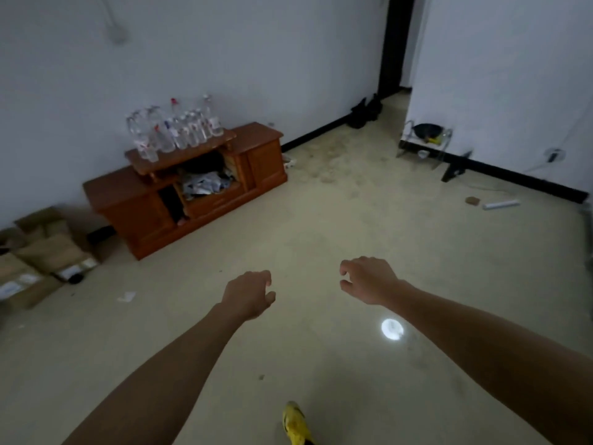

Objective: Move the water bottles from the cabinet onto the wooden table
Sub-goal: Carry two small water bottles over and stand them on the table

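The room is dim, with pale walls (pixel 224 43) edged by a black skirting (pixel 321 130) and a glossy beige floor (pixel 321 220) that carries a round bright reflection (pixel 391 329) and a scuffed, dusty patch toward the far corner. A low reddish-brown cabinet (pixel 266 159) stands against the left wall. The water bottles (pixel 175 130), clear plastic with red and white labels, stand upright and packed close together on the raised shelf (pixel 141 160) on top of the cabinet, filling it from its left end to its right end. Below the shelf an open middle compartment holds a jumble of papers and dark items (pixel 205 183).

Both bare arms reach forward over the floor, well apart from the cabinet. The left hand (pixel 248 293) hangs palm down with its fingers loosely curled and holds nothing. The right hand (pixel 369 279) is likewise palm down, fingers loosely bent, thumb apart from them, holding nothing.

Cardboard boxes (pixel 41 252) sit on the floor at the cabinet's left end, with a scrap of paper (pixel 126 297) near them. A dark doorway (pixel 393 43) opens at the far corner, with dark shoes (pixel 365 112) beside the skirting there. Along the right wall stand a metal rack (pixel 426 133) holding a dark pan, and a wall socket (pixel 555 154); a white tube (pixel 500 204) lies on the floor near it. A yellow shoe (pixel 295 422) shows at the bottom edge
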Available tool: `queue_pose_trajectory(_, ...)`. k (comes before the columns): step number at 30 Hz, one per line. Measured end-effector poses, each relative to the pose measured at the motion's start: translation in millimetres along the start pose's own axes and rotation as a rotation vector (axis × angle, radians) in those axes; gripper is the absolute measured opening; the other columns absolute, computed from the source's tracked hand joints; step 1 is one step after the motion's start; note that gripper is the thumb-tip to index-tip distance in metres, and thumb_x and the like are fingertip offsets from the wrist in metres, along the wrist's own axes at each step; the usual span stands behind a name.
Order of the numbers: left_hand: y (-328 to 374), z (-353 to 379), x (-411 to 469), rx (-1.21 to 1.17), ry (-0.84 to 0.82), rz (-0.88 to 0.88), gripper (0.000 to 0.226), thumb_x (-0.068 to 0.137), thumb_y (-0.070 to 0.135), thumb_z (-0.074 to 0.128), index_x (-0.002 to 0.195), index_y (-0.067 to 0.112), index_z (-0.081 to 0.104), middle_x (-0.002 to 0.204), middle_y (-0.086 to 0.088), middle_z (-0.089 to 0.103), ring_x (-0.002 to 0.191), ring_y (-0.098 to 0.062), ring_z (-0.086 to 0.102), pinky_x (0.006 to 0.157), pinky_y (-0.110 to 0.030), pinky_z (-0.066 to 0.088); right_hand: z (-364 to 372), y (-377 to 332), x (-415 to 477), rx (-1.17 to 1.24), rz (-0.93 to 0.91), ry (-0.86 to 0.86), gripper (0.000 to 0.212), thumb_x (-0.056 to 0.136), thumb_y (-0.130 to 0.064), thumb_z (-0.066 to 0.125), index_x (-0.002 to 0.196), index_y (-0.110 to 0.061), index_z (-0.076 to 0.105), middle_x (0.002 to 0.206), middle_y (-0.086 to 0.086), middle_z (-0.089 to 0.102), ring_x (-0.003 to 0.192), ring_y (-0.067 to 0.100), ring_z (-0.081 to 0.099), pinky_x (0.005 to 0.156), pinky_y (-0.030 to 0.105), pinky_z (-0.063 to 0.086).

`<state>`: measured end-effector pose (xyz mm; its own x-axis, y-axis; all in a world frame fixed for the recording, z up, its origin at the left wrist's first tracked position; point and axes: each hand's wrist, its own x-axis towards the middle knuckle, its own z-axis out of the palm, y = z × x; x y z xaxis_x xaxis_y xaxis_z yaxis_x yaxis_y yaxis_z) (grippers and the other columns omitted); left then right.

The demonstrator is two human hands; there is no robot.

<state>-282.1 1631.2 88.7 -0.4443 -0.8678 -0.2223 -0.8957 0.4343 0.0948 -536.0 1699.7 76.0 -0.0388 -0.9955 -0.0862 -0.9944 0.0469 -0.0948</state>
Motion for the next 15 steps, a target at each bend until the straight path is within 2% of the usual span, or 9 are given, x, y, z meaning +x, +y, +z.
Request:
queue_pose_trajectory(7,-97.9,-52.2,153.7,-0.033,0.019,-0.079,0.034,0.095,0.043,0.050,0.123,0.023,0.051,0.121,-0.006,0.060,0.103,-0.024,0.058,0.086,-0.038,0.051,-22.3,-19.0,211.8,-0.007,-0.056,0.015,0.033,0.091,-0.041,0.049,0.119,-0.025,0.057,0.113,0.001,0.066,0.102,0.026,0.061,0.083,0.032,0.045)
queue_pose_trajectory(12,-153.7,-100.7,248.8,-0.033,0.023,-0.119,0.034,0.096,0.042,0.049,0.123,0.022,0.052,0.115,-0.005,0.062,0.099,-0.024,0.059,0.081,-0.038,0.050,-48.5,-30.6,325.9,0.032,-0.094,0.063,0.033,0.092,-0.041,0.048,0.120,-0.025,0.057,0.111,0.000,0.067,0.101,0.024,0.062,0.081,0.031,0.044)
queue_pose_trajectory(15,-176.2,-110.5,303.9,-0.032,0.030,-0.123,0.034,0.095,0.042,0.049,0.123,0.023,0.052,0.119,-0.005,0.060,0.102,-0.025,0.058,0.081,-0.037,0.049,-51.8,-28.9,394.9,0.023,-0.119,0.074,0.034,0.092,-0.041,0.048,0.121,-0.025,0.056,0.111,-0.001,0.067,0.100,0.023,0.062,0.081,0.031,0.045)
